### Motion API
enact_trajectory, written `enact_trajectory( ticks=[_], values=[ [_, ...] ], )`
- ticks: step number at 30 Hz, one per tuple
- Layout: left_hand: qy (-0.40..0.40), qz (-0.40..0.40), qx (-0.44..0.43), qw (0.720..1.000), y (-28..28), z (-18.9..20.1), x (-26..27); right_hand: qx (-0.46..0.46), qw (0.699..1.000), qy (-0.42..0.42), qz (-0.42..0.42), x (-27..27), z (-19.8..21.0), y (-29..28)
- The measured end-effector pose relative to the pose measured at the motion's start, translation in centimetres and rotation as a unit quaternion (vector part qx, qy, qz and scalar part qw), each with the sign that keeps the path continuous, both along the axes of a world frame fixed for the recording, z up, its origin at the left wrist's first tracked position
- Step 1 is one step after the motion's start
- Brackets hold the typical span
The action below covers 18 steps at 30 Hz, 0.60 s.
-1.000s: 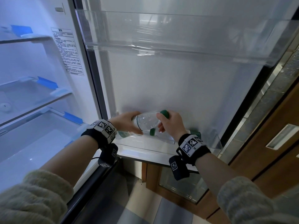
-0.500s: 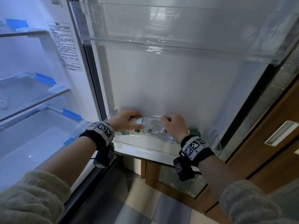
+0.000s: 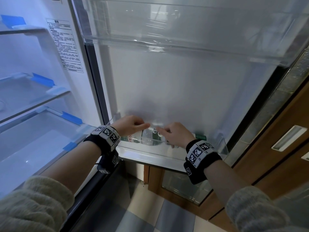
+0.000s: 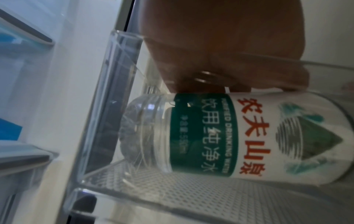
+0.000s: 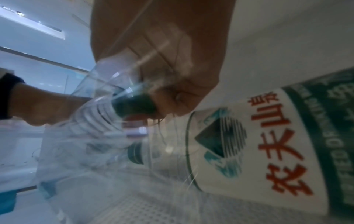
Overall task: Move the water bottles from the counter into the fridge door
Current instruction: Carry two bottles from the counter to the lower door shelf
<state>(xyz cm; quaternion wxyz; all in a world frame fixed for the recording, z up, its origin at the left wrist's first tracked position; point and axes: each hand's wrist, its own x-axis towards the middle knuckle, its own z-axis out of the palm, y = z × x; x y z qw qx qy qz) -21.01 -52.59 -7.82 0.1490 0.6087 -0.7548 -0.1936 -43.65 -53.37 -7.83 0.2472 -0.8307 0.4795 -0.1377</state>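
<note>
A clear water bottle (image 3: 148,137) with a white and green label (image 4: 229,136) lies on its side in the clear lower door bin (image 3: 222,148), base to the left. My left hand (image 3: 130,126) holds its labelled end from above, fingertips (image 4: 201,84) on the bottle. My right hand (image 3: 175,134) grips its green cap (image 5: 134,104) at the other end. A second bottle (image 5: 249,144) lies in the same bin further right, its cap (image 5: 136,153) pointing left under my right hand. Only its green label band (image 3: 199,136) shows in the head view.
A second clear door bin (image 3: 167,39) hangs above, with a bare white door panel between the two. The lit fridge interior with glass shelves (image 3: 33,101) is on the left. Wooden cabinets (image 3: 275,156) stand to the right and tiled floor lies below.
The held bottle has come down from a tilt above the bin's rim to lie flat inside the bin. Both hands went down with it and still hold its ends.
</note>
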Motion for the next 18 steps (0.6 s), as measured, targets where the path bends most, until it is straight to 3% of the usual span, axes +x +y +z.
enact_trajectory(
  ticks=[12,18],
  values=[
    [0.012,0.007,0.014,1.0,0.04,-0.21,0.16,0.005,0.998,-0.061,-0.003,-0.24,-0.19,0.13],
    [0.023,-0.004,0.036,0.999,0.12,-0.02,0.37,-0.024,0.994,-0.094,-0.051,-0.23,-0.36,0.27]
  ],
)
